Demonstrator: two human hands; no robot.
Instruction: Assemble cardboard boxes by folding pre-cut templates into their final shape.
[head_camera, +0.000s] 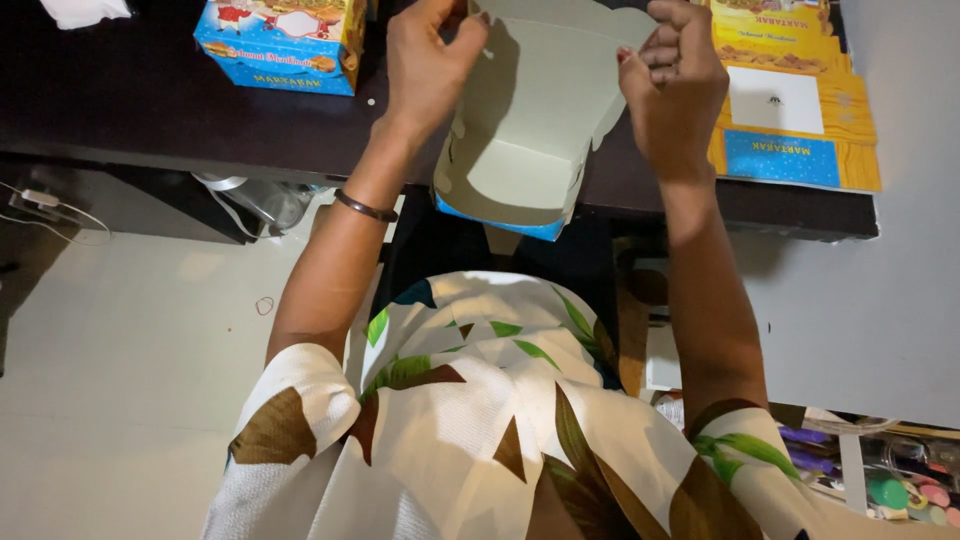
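A half-folded cardboard food box (525, 130), pale grey inside and blue outside, hangs over the front edge of the dark table (120, 100). My left hand (428, 62) pinches its left flap near the top. My right hand (675, 85) grips its right flap with curled fingers. The box's open side faces me, its side walls are folded up. A thin dark bangle (366, 208) sits on my left wrist.
A finished blue and yellow box (282, 40) stands on the table at the left. A stack of flat yellow box blanks (790, 100) lies at the right. Cables (50, 210) trail on the pale floor at left; colourful clutter (890, 480) sits at lower right.
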